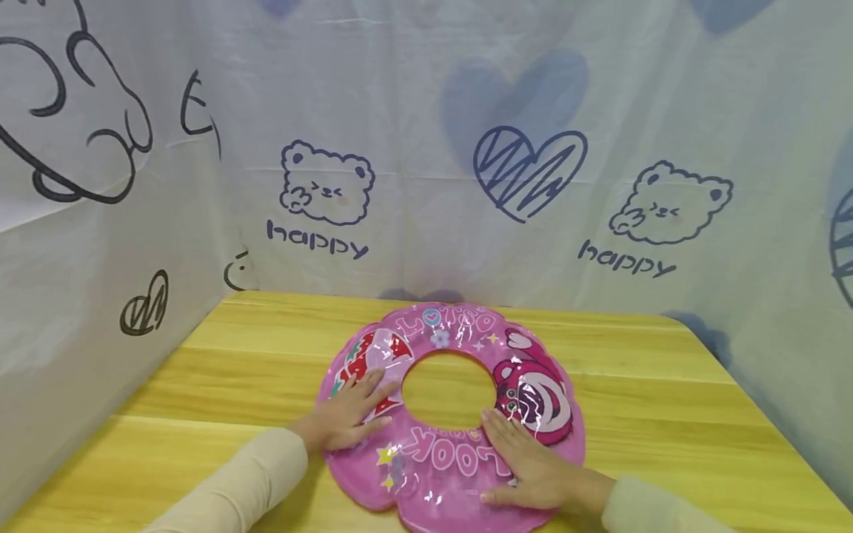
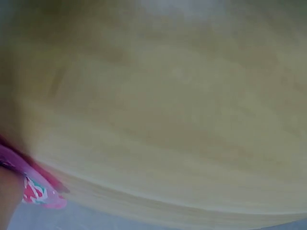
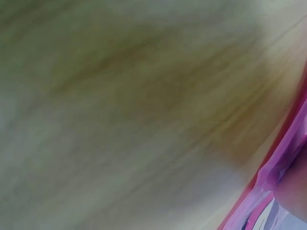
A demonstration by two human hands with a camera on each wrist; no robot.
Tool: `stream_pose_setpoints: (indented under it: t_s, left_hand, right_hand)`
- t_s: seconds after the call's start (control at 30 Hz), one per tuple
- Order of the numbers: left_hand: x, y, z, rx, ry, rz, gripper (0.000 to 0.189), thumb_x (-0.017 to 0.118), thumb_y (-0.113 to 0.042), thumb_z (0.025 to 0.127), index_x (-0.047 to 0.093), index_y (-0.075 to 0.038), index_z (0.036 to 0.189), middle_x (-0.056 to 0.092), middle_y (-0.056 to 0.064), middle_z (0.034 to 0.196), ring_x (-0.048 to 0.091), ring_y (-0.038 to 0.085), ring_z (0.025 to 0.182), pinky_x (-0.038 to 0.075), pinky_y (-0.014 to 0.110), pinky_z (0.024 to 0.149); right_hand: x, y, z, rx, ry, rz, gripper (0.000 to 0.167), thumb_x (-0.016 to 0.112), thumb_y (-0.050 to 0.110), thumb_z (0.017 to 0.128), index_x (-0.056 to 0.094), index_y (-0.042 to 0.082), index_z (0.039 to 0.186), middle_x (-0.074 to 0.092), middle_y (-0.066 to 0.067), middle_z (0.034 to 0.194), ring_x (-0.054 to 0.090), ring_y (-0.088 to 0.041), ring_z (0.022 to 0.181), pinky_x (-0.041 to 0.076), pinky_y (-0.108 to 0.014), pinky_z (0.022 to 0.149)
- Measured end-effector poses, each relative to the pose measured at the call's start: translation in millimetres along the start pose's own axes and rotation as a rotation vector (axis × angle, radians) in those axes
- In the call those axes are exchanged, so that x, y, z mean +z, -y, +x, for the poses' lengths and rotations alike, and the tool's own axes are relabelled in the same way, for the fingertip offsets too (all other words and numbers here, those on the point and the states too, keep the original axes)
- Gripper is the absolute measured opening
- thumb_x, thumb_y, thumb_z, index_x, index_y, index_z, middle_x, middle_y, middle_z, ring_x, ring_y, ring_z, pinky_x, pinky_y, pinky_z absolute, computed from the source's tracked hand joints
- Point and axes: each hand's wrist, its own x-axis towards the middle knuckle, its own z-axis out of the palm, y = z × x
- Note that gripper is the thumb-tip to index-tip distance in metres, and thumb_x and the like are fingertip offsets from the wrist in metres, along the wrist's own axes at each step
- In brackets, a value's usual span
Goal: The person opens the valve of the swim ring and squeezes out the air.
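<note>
A pink inflatable swim ring (image 1: 453, 488) lies on the wooden table, its round hole showing the tabletop. It carries a bear print, strawberries, stars and the letters LOTSO and LOOK. My left hand (image 1: 348, 414) rests spread on the ring's left side, over the strawberry print. On the lower right part, my right hand (image 1: 529, 463) lies with fingers extended toward the hole, just below the bear. In the left wrist view, only a bit of the ring (image 2: 48, 189) shows at the lower left. The right wrist view catches the ring's edge (image 3: 268, 177) beside part of the hand.
The yellow wood-grain table (image 1: 666, 400) extends to both sides of the ring. Behind it hangs a white cloth (image 1: 413, 185) printed with hearts, bear faces and the word happy. Another cloth wall (image 1: 80, 296) stands along the left edge.
</note>
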Motion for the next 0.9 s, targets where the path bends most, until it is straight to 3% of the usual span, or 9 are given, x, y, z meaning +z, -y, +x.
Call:
stream_pose_setpoints:
  t_s: [0.07, 0.17, 0.3, 0.4, 0.53, 0.6, 0.7, 0.8, 0.9]
  left_hand:
    - [3.1, -0.3, -1.4, -0.003, 0.005, 0.016, 0.061, 0.037, -0.043, 0.096, 0.024, -0.014, 0.148, 0.012, 0.026, 0.153, 0.013, 0.043, 0.141, 0.009, 0.059, 0.113]
    - [6.4, -0.6, -2.9, 0.007, -0.002, 0.037, 0.059, 0.038, -0.042, 0.096, 0.027, -0.013, 0.147, 0.010, 0.025, 0.153, 0.010, 0.043, 0.141, 0.007, 0.061, 0.112]
    - [7.9, -3.0, -2.9, 0.026, -0.025, 0.044, 0.059, 0.039, -0.040, 0.096, 0.028, -0.010, 0.146, 0.012, 0.020, 0.154, 0.008, 0.044, 0.141, 0.008, 0.063, 0.111]
    - [8.5, -5.1, -2.7, 0.030, -0.034, 0.062, 0.059, 0.039, -0.040, 0.096, 0.029, -0.009, 0.146, 0.013, 0.017, 0.155, 0.008, 0.043, 0.141, 0.008, 0.063, 0.111]
    - [8.2, -6.7, -2.7, 0.029, -0.062, 0.112, 0.060, 0.041, -0.041, 0.095, 0.030, -0.009, 0.145, 0.015, 0.017, 0.155, 0.007, 0.043, 0.141, 0.006, 0.062, 0.112]
    - [8.0, -7.4, -2.3, 0.037, -0.075, 0.139, 0.061, 0.042, -0.041, 0.095, 0.030, -0.008, 0.145, 0.017, 0.017, 0.154, 0.006, 0.043, 0.142, 0.005, 0.062, 0.112]
    - [9.8, -7.6, -2.6, 0.071, -0.073, 0.186, 0.064, 0.042, -0.043, 0.094, 0.030, -0.006, 0.145, 0.018, 0.015, 0.154, 0.008, 0.040, 0.142, 0.005, 0.059, 0.113]
    - [13.3, -9.9, -5.3, 0.118, -0.046, 0.198, 0.067, 0.043, -0.045, 0.093, 0.027, -0.006, 0.146, 0.017, 0.013, 0.155, 0.008, 0.037, 0.143, 0.005, 0.056, 0.114]
    - [16.4, -14.8, -10.5, 0.182, -0.022, 0.181, 0.070, 0.042, -0.048, 0.093, 0.024, -0.006, 0.147, 0.015, 0.015, 0.155, 0.007, 0.038, 0.143, 0.004, 0.054, 0.114]
  right_hand:
    - [0.4, -0.5, 1.5, 0.005, 0.011, -0.017, 0.099, 0.054, 0.060, 0.082, 0.012, -0.002, 0.147, 0.011, -0.018, 0.155, 0.009, -0.034, 0.143, 0.007, -0.046, 0.112]
    - [1.2, -1.4, 3.4, -0.001, 0.026, -0.023, 0.097, 0.053, 0.060, 0.083, 0.014, -0.002, 0.147, 0.012, -0.018, 0.155, 0.010, -0.034, 0.143, 0.005, -0.043, 0.113]
    - [2.4, -2.6, 4.1, -0.020, 0.037, -0.018, 0.095, 0.052, 0.060, 0.084, 0.015, -0.001, 0.147, 0.012, -0.019, 0.155, 0.009, -0.036, 0.143, -0.012, -0.022, 0.112]
    - [2.4, -2.4, 3.9, -0.015, 0.050, -0.015, 0.095, 0.052, 0.060, 0.084, 0.015, 0.000, 0.147, 0.010, -0.018, 0.155, 0.007, -0.035, 0.143, -0.017, -0.015, 0.108]
    - [0.6, -0.6, 6.2, -0.018, 0.056, -0.058, 0.095, 0.052, 0.061, 0.083, 0.018, -0.001, 0.146, 0.012, -0.019, 0.155, 0.009, -0.036, 0.143, -0.002, -0.039, 0.116]
    - [-0.5, -1.1, 6.6, -0.024, 0.054, -0.071, 0.095, 0.053, 0.061, 0.083, 0.019, -0.001, 0.146, 0.013, -0.019, 0.155, 0.010, -0.037, 0.143, 0.001, -0.043, 0.116]
    - [-2.3, -7.0, 5.7, -0.073, 0.029, -0.098, 0.094, 0.053, 0.061, 0.082, 0.023, -0.002, 0.145, 0.018, -0.021, 0.153, 0.014, -0.040, 0.141, -0.010, -0.027, 0.115]
    - [-5.3, -17.6, 3.1, -0.154, -0.002, -0.139, 0.094, 0.052, 0.063, 0.083, 0.025, -0.002, 0.144, 0.022, -0.022, 0.152, 0.018, -0.043, 0.138, -0.019, -0.008, 0.105]
    - [-10.0, -28.6, 0.0, -0.237, -0.042, -0.210, 0.094, 0.050, 0.067, 0.082, 0.029, -0.001, 0.144, 0.027, -0.024, 0.149, 0.017, -0.041, 0.139, -0.018, -0.009, 0.106]
